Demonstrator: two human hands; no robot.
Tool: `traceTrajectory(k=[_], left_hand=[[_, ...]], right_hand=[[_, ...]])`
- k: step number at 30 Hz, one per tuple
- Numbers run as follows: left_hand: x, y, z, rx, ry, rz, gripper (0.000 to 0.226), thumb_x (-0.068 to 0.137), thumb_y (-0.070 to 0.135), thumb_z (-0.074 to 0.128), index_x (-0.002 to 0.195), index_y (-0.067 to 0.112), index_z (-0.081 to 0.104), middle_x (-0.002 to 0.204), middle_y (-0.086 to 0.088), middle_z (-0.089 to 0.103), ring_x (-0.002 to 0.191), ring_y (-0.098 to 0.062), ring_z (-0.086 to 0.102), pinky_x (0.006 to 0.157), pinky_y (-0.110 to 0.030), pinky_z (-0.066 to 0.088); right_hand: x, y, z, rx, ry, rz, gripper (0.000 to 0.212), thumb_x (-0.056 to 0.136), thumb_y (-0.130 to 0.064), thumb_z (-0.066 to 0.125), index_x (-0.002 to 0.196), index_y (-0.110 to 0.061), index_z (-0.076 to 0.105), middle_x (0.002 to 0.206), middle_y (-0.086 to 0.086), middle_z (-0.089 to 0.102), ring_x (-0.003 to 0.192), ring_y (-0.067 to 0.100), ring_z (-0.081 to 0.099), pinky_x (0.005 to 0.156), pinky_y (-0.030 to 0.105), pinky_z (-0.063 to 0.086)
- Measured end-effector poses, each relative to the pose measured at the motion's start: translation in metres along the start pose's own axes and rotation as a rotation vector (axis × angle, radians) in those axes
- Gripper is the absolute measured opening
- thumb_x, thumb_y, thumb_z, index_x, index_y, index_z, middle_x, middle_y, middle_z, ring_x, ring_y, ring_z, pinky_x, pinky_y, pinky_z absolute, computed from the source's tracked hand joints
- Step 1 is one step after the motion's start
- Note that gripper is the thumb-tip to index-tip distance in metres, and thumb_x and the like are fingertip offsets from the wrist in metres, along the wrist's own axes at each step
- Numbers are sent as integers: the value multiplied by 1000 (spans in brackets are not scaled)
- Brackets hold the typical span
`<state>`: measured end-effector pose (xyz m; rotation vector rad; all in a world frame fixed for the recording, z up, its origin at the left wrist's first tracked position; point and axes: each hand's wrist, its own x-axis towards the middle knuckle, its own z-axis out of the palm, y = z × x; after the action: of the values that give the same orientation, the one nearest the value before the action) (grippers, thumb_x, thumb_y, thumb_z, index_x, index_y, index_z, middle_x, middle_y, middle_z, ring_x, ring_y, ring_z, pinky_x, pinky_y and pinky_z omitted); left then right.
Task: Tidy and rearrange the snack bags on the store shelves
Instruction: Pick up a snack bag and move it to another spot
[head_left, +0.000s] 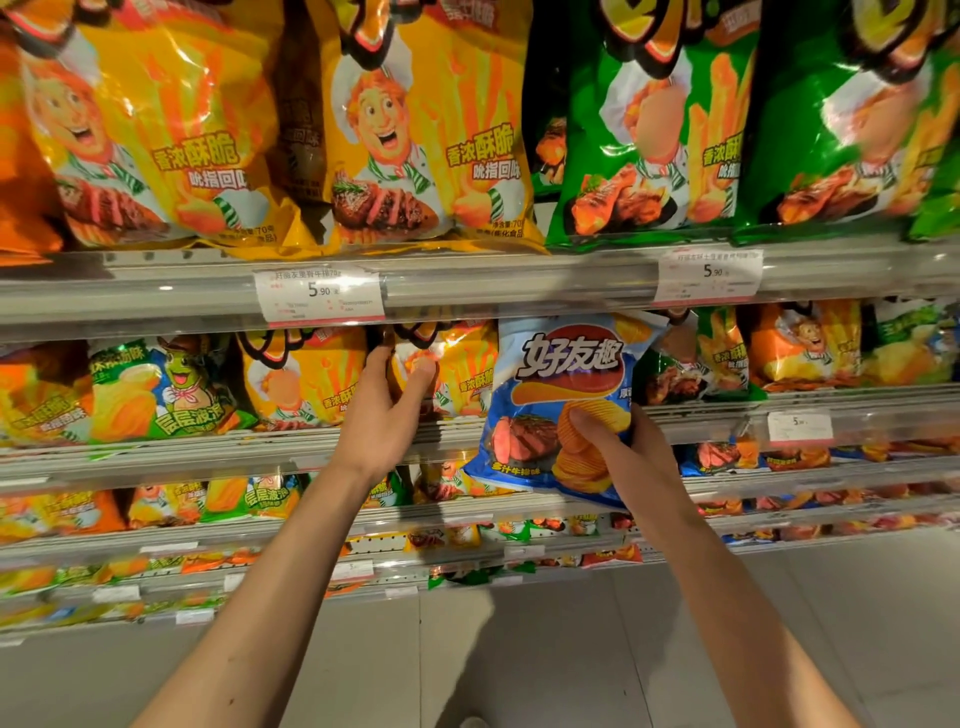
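At centre frame the right hand grips a blue chip bag while the left hand clasps a yellow bag on the shelf, probably clearing a slot for it.

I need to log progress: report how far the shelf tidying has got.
Done: the top shelf's yellow bags and green bags stand in neat rows. In hand: the right hand holds a blue chip bag off the shelf, while the left hand grips a yellow bag on the second shelf. Left: the blue bag needs a place, and the lower shelves look mixed.
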<state>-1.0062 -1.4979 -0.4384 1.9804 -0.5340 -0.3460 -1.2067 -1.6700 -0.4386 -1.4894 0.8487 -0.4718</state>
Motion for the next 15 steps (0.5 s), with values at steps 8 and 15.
traceTrajectory(k=[8,15], left_hand=[[-61,8,-41,-147,121,70,28,99,30,65,124,21,58,106,11,67,96,7,62,86,-20,48],[-114,12,-55,-273,65,38,11,99,21,65,108,27,65,98,16,72,96,-3,67,85,-22,48]], right_hand=[[-35,4,5,2,36,11,43,87,-43,74,125,-27,63,116,-9,72,110,12,67,90,29,51],[-90,8,-12,34,146,11,62,73,-52,77,128,-27,64,117,-3,74,107,17,72,94,39,58]])
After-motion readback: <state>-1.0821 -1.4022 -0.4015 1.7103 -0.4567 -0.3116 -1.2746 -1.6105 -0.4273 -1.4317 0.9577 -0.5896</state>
